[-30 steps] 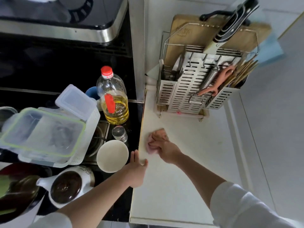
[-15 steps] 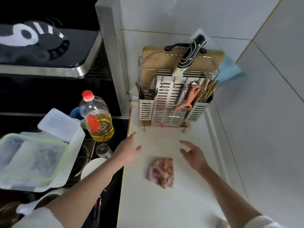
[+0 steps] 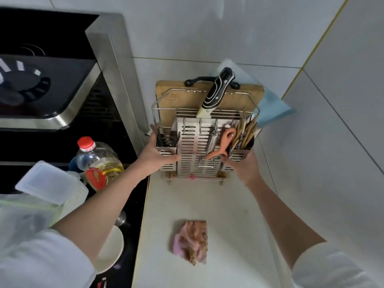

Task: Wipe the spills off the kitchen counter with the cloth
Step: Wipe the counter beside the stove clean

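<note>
A person's left hand [image 3: 154,155] and right hand [image 3: 244,167] grip opposite sides of a steel utensil rack [image 3: 199,146] at the back of the kitchen counter [image 3: 228,204], fingers curled round its side caddies. The crumpled pink cloth [image 3: 190,242] lies apart on the counter, nearer the person.

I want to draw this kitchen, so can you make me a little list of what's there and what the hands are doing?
cloth: pink cloth, crumpled, lying loose on the counter, no hand on it
left hand: left hand grips the left side of the metal utensil rack
right hand: right hand grips the rack's right side
rack holds: knife, orange scissors, chopsticks, wooden cutting board behind
beside counter: oil bottle
</note>
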Motion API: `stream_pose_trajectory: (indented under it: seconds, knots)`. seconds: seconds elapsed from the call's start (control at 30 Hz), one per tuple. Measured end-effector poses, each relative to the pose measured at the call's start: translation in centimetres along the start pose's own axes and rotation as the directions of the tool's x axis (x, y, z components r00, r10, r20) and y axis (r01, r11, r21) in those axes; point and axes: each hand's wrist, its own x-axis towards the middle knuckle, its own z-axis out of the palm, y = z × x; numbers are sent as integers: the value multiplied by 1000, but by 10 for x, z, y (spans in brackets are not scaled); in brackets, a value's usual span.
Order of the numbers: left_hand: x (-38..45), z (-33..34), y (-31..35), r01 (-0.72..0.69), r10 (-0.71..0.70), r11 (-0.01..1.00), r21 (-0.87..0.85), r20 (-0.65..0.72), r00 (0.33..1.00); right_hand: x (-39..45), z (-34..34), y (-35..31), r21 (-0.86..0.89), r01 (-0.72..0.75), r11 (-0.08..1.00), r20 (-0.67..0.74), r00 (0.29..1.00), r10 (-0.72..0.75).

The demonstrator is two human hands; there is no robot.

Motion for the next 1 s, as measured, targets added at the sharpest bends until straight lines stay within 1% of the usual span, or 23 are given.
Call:
stream_pose_trajectory:
  seconds: [0.13, 0.23, 0.33, 0.43, 0.5, 0.6, 0.67, 0.77, 0.93, 1.0]
  knots:
    - [-2, 5, 1, -28, 27, 1000, -6, -31, 999, -1, 6, -2, 11, 67, 998, -73, 995, -66]
    - [-4, 9, -4, -52, 50, 998, -21, -72, 996, 7, -3, -1, 23, 91, 996, -19, 996, -90]
    - [-12, 20, -9, -109, 106, 993, -51, -54, 993, 12, -16, 7, 23, 87, 996, 12, 996, -87]
    - [-22, 31, -13, -148, 142, 987, -70, -78, 987, 12, -26, 11, 29, 58, 998, 40, 997, -59]
    - [-30, 37, -17, -159, 150, 983, -92, -89, 985, 10, -31, 10, 13, 71, 997, 63, 995, -71]
    - [-41, 48, -23, -171, 163, 979, -115, -77, 984, 9, -41, 10, 41, 96, 995, 91, 991, -99]
    - [-50, 57, -23, -169, 162, 981, -95, -77, 984, 11, -49, 6, 75, 41, 996, 129, 990, -50]
    - [-59, 72, -25, -177, 174, 980, -87, -45, 984, 14, -63, -1, 95, 4, 995, 218, 976, -25]
    - [-72, 83, -27, -221, 223, 974, -58, 30, 974, 19, -75, -9, 116, -37, 993, 282, 959, 2]
    - [-80, 83, -29, -260, 258, 965, 22, 74, 963, 23, -78, -9, 104, -31, 994, 294, 956, -1]
